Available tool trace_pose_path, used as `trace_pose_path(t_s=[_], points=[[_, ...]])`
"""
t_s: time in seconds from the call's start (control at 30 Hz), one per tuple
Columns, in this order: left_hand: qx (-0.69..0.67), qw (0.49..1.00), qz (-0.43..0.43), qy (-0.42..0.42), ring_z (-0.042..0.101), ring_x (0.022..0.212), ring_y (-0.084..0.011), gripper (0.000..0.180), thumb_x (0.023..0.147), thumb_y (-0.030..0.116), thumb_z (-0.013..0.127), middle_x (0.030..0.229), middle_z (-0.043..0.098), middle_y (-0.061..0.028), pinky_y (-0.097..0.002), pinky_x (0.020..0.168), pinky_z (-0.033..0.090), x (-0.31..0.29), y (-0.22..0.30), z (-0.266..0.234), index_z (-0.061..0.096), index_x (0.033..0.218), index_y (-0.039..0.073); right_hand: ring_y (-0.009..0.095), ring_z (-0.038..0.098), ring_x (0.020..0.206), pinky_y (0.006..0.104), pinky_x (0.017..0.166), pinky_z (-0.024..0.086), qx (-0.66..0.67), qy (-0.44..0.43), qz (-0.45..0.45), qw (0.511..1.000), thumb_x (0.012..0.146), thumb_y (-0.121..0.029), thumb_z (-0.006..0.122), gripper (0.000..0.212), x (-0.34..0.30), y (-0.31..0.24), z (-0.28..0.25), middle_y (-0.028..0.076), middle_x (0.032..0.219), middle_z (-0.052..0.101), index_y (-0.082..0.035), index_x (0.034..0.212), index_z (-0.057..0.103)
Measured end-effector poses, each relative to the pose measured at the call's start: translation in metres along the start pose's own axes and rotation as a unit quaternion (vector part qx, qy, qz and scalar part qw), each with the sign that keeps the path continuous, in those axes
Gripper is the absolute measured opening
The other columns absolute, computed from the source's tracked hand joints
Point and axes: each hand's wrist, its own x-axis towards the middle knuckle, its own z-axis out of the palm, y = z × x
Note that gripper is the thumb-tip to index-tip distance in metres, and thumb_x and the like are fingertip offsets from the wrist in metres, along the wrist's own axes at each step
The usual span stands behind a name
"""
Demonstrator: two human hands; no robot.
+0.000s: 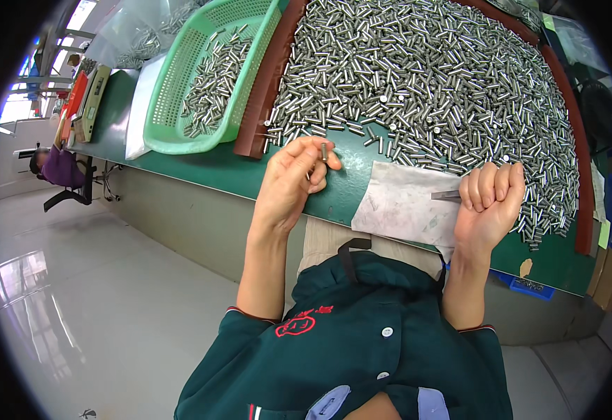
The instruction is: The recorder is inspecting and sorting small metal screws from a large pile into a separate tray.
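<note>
My left hand (293,178) pinches one small metal pin (325,150) between thumb and fingertips, held just above the green table (208,164) near its front edge. My right hand (491,199) is closed in a fist around metal tweezers (446,197), whose tips point left over a white cloth (400,203). A huge heap of shiny metal pins (432,77) covers the table beyond both hands, bordered by a dark red frame (260,105).
A green plastic basket (194,84) with more pins sits to the left of the heap. Boxes and tools (85,101) lie at the table's far left end. A seated person (57,168) is in the distance. Grey glossy floor (110,301) lies below.
</note>
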Motion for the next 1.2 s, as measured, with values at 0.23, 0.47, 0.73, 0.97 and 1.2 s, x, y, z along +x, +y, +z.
trace_pose_path(t_s=[0.23, 0.47, 0.73, 0.97, 1.2], points=[[0.401, 0.884, 0.165, 0.176, 0.033, 0.044, -0.0036, 0.029, 0.078, 0.02, 0.062, 0.05, 0.037, 0.0031, -0.022, 0.04, 0.025, 0.001, 0.0, 0.01, 0.048, 0.061, 0.001, 0.007, 0.015, 0.037, 0.0215, 0.035, 0.016, 0.0, 0.002, -0.002, 1.0, 0.092, -0.026, 0.03, 0.038, 0.0, -0.001, 0.0, -0.002, 0.045, 0.023, -0.012, 0.057, 0.025], [0.67, 0.668, 0.237, 0.222, 0.044, 0.039, -0.0244, 0.018, 0.068, 0.012, 0.066, 0.044, 0.044, -0.0088, -0.0354, 0.042, 0.034, 0.015, -0.007, 0.014, 0.053, 0.067, 0.001, 0.007, 0.015, 0.038, 0.0214, 0.035, 0.016, -0.002, 0.003, 0.002, 1.0, 0.091, -0.025, 0.03, 0.038, 0.0, 0.0, 0.001, -0.002, 0.044, 0.023, -0.013, 0.056, 0.025], [0.476, 0.848, 0.177, 0.149, 0.039, 0.045, -0.0098, 0.006, 0.076, 0.004, 0.058, 0.053, 0.047, -0.0023, -0.0257, 0.044, 0.033, 0.007, -0.002, 0.012, 0.055, 0.075, -0.001, 0.007, 0.015, 0.037, 0.0215, 0.035, 0.016, -0.001, 0.003, -0.003, 1.0, 0.091, -0.025, 0.029, 0.038, 0.0, -0.001, 0.0, -0.002, 0.044, 0.023, -0.012, 0.056, 0.025], [0.099, 0.995, 0.024, 0.018, 0.03, 0.051, -0.0011, 0.012, 0.081, 0.008, 0.055, 0.079, 0.055, -0.0061, -0.016, 0.045, 0.024, 0.006, -0.001, 0.001, 0.051, 0.09, 0.001, 0.006, 0.015, 0.037, 0.0218, 0.035, 0.015, 0.002, 0.006, -0.002, 1.0, 0.092, -0.025, 0.03, 0.038, 0.0, -0.001, 0.0, -0.002, 0.044, 0.023, -0.013, 0.056, 0.025], [0.06, 0.998, 0.014, 0.022, 0.031, 0.049, -0.002, 0.017, 0.084, 0.007, 0.051, 0.076, 0.056, -0.0084, -0.0165, 0.044, 0.026, 0.006, -0.001, 0.001, 0.052, 0.098, -0.002, 0.006, 0.015, 0.038, 0.0207, 0.035, 0.016, 0.007, -0.005, 0.006, 1.0, 0.092, -0.024, 0.029, 0.038, -0.001, -0.002, 0.0, -0.003, 0.045, 0.022, -0.014, 0.056, 0.026]])
